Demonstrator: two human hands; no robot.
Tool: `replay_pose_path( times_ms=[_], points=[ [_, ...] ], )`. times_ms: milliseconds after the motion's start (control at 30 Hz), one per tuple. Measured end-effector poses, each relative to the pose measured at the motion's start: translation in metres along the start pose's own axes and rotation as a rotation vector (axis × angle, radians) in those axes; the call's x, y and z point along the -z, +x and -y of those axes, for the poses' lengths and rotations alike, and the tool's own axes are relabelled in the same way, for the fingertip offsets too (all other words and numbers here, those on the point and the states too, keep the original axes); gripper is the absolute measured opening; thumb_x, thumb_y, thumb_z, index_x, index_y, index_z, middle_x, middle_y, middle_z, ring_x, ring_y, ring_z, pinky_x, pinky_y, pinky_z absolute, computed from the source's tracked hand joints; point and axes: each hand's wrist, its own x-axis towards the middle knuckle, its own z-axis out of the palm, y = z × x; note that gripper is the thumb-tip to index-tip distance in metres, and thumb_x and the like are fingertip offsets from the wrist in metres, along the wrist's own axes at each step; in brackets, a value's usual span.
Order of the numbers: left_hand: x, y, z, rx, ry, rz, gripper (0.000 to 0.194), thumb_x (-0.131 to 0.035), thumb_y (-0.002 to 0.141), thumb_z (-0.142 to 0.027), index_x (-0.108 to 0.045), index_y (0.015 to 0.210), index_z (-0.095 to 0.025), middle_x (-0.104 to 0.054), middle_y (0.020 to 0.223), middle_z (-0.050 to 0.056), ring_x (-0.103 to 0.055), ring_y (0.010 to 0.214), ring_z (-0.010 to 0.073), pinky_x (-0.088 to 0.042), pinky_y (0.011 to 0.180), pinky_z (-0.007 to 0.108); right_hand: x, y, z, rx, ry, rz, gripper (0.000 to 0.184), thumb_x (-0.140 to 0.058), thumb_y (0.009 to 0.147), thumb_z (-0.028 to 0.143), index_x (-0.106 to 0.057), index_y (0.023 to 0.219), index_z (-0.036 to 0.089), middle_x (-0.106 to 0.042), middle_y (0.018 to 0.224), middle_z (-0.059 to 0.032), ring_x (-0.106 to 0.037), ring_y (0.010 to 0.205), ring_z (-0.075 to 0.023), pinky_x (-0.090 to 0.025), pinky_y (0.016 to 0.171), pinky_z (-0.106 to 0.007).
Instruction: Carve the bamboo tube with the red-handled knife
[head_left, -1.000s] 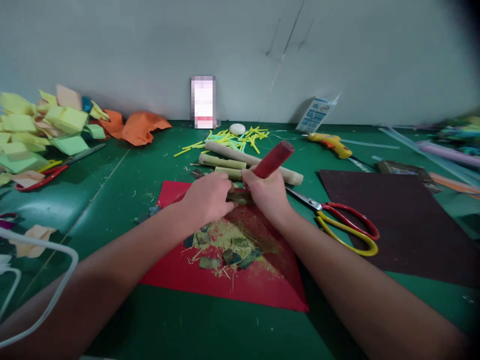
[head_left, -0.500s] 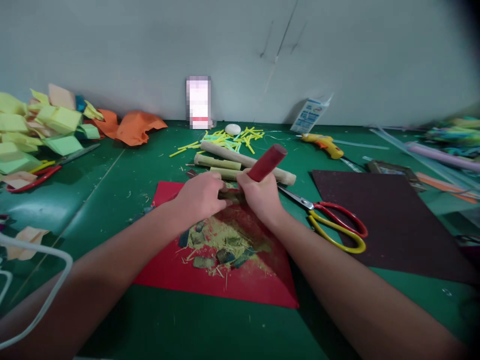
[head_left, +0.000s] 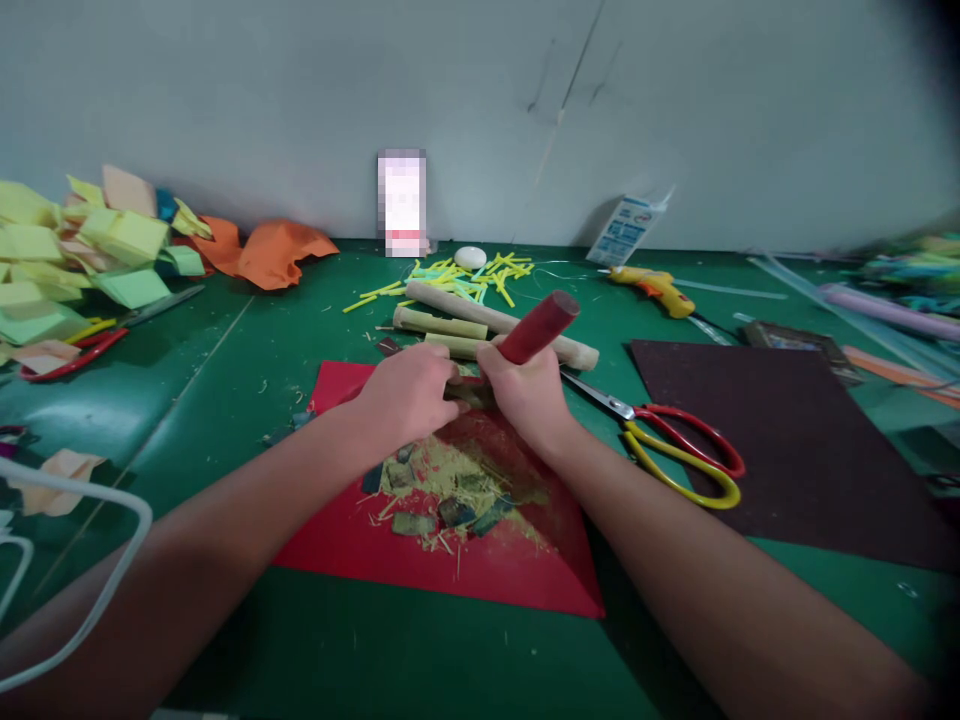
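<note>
My right hand [head_left: 529,395] is closed round a red cylindrical tool handle [head_left: 546,325] that slants up and to the right; the tool's working end is hidden. Beside it, the fingers of my left hand [head_left: 412,390] are closed on a dull olive bamboo piece [head_left: 470,396], mostly covered by both hands. Both hands are over the far part of a red sheet [head_left: 341,545]. Pale shavings and powder [head_left: 427,470] lie on that sheet, along with several dark chips [head_left: 412,524]. Just beyond the hands lie cut bamboo lengths [head_left: 439,322] and a longer pale stick [head_left: 581,352].
Red-and-yellow scissors [head_left: 682,455] lie to the right, partly on a dark brown sheet [head_left: 795,450]. A yellow glue gun [head_left: 651,288] is farther back. Folded paper pieces [head_left: 82,250] and orange paper [head_left: 277,250] are at the left. A blurred-out phone-like rectangle [head_left: 403,200] leans against the wall.
The whole view has shifted slightly, so things appear a little farther right. Both hands keep their grips, in nearly the same place over the red sheet.
</note>
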Motion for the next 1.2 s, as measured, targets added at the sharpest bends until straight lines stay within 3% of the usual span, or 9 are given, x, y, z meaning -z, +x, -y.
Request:
replay_pose_path(
  times_ms=[267,500,733,900,1200],
  points=[
    [-0.002,0.001,0.003,0.009,-0.035,0.003,0.025,-0.067,0.086,-0.036,-0.078,0.101,-0.020,-0.068,0.102,0.008,-0.064,0.101,0.0279,-0.051,0.080,0.039,0.004,-0.001,0.006,-0.064,-0.084,0.112,0.027,-0.059,0.069,0.030,-0.041,0.051,0.023,-0.043,0.050,0.0044,-0.039,0.052,-0.0107,-0.031,0.052,-0.030],
    [-0.003,0.000,0.003,-0.014,-0.002,-0.012,0.027,-0.067,0.085,-0.034,-0.078,0.103,-0.019,-0.067,0.101,0.009,-0.062,0.103,0.0283,-0.052,0.083,0.040,0.005,0.000,0.008,-0.058,-0.077,0.109,0.029,-0.058,0.070,0.029,-0.039,0.050,0.022,-0.041,0.050,0.0050,-0.037,0.051,-0.0096,-0.029,0.051,-0.029],
    [-0.002,0.000,0.002,-0.030,0.022,-0.028,0.023,-0.065,0.085,-0.035,-0.077,0.098,-0.020,-0.067,0.101,0.009,-0.062,0.104,0.0276,-0.053,0.082,0.038,0.003,0.000,0.005,-0.036,-0.078,0.078,0.029,-0.062,0.070,0.027,-0.040,0.051,0.023,-0.042,0.050,0.0047,-0.038,0.052,-0.0103,-0.030,0.050,-0.028],
    [-0.001,-0.001,-0.002,-0.002,0.056,-0.028,0.022,-0.067,0.084,-0.035,-0.076,0.093,-0.017,-0.068,0.099,0.009,-0.063,0.101,0.0276,-0.053,0.079,0.037,0.002,0.001,-0.002,0.042,0.039,-0.055,0.029,-0.067,0.075,0.035,-0.049,0.056,0.022,-0.050,0.056,0.0033,-0.044,0.057,-0.0118,-0.036,0.055,-0.028],
    [-0.003,-0.002,-0.002,-0.026,0.079,-0.030,0.027,-0.067,0.086,-0.038,-0.075,0.098,-0.015,-0.066,0.104,0.011,-0.062,0.105,0.0285,-0.053,0.080,0.037,0.008,0.003,0.003,0.043,0.162,-0.026,0.038,-0.061,0.082,0.044,-0.056,0.053,0.020,-0.047,0.050,0.0028,-0.040,0.048,-0.0102,-0.032,0.048,-0.027]
  ],
)
